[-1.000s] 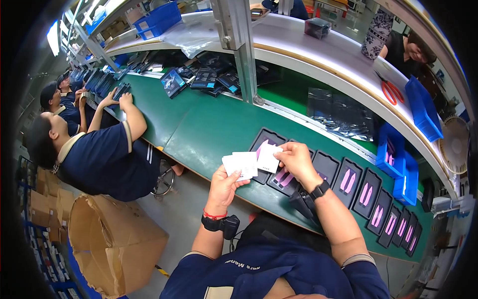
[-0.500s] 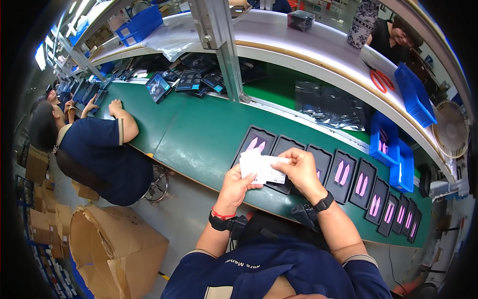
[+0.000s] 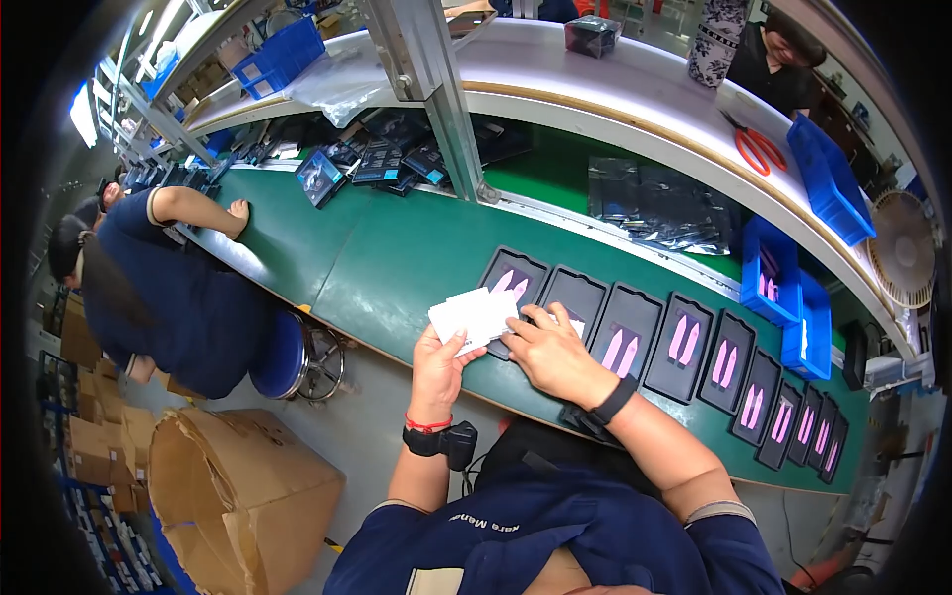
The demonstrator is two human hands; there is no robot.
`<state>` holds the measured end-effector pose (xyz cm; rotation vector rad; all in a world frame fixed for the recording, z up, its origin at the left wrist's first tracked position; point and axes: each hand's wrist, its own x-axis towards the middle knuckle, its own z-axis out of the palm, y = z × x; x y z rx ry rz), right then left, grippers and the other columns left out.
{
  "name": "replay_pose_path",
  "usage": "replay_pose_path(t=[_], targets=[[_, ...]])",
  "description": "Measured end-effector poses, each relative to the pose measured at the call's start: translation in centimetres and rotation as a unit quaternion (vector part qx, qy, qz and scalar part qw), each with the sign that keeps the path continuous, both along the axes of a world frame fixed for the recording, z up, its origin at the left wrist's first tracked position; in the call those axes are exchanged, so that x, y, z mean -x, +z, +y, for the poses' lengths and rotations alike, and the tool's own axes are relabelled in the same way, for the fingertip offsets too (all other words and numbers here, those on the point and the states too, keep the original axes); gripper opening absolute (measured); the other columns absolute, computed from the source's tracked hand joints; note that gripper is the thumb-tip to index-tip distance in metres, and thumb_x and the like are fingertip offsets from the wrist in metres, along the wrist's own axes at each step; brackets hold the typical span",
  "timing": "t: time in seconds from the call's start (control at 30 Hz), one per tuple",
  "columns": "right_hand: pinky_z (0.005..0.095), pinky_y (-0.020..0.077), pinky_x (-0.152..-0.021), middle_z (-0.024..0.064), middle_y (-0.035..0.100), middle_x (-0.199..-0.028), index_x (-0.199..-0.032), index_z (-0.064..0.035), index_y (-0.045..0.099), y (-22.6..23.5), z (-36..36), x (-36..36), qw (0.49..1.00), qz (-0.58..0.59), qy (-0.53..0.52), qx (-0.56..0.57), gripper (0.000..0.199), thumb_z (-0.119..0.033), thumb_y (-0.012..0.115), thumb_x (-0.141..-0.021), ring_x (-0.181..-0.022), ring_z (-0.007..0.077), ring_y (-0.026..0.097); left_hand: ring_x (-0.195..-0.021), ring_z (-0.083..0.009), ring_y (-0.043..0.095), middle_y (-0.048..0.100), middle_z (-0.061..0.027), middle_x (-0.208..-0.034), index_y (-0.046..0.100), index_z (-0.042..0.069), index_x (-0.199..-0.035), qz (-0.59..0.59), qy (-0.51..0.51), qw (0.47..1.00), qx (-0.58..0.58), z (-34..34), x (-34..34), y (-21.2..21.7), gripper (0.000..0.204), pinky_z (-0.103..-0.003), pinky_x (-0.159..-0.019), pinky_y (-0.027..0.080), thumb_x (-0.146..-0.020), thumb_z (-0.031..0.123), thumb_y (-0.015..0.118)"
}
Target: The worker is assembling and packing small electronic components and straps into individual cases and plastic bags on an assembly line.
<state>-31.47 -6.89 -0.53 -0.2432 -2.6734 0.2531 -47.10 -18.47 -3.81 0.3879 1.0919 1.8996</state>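
A small stack of white paper slips (image 3: pixel 468 319) is gripped in my left hand (image 3: pixel 436 375), fanned out over the first black tray (image 3: pixel 535 266). My right hand (image 3: pixel 557 355) has its fingers curled at the stack's right edge, and a printed white slip (image 3: pixel 577 325) sticks out past those fingers. Part of its grip is hidden. Both hands hover above the near side of a row of black trays. Pink pointed strips (image 3: pixel 684 339) lie in pairs in most of them. The second tray (image 3: pixel 578 288) is partly covered by my right hand.
The green bench (image 3: pixel 397 248) carries the trays. Blue bins (image 3: pixel 815 332) stand at its right end. Dark packets (image 3: pixel 377 159) are piled at the back, beside a metal post (image 3: pixel 451 129). Red scissors (image 3: pixel 759 154) lie on the shelf. A co-worker (image 3: pixel 178 288) leans at left near a large carton (image 3: pixel 248 486).
My left hand and the slips have shifted left. My right hand has moved left and turned over the stack's edge. The co-worker at left has leaned away, uncovering a blue stool.
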Motion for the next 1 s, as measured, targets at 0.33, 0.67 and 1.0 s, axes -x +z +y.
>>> replay_pose_path(t=[0.33,0.67,1.0], targets=[[0.0416,0.0373,-0.086,0.0132,0.058,-0.1,-0.1,0.0006,0.063,0.6,-0.8,0.3,0.985,0.059,-0.098,0.131,0.027,-0.016,0.064,-0.078,-0.098,0.0305,0.05,-0.091,-0.0237,0.064,0.062,-0.0141,-0.106,0.05,0.0,-0.118,-0.005,0.004,1.0,0.026,0.3,-0.2,-0.2,0.03,-0.036,-0.073,0.056,-0.088,0.003,0.053],[0.0215,0.0493,-0.064,0.0073,0.068,-0.08,-0.088,0.0043,0.064,1.5,1.4,-6.6,0.736,0.184,-0.156,0.632,0.008,0.004,0.064,-0.079,-0.071,0.0075,0.061,-0.088,-0.018,0.063,0.062,-0.0106,-0.103,0.053,-0.001,-0.115,0.013,-0.216,0.976,-0.008,3.3,-6.5,1.6,0.027,-0.032,-0.071,0.056,-0.088,-0.001,0.054],[0.0235,0.0464,-0.054,0.0112,0.067,-0.079,-0.09,0.0049,0.063,-0.3,1.2,-12.7,0.844,0.157,-0.341,0.383,0.016,-0.002,0.068,-0.077,-0.063,0.0091,0.06,-0.088,-0.02,0.065,0.063,-0.0126,-0.103,0.052,-0.001,-0.114,0.052,-0.233,0.97,0.038,5.1,-8.6,1.7,0.028,-0.032,-0.069,0.057,-0.087,-0.001,0.055]])
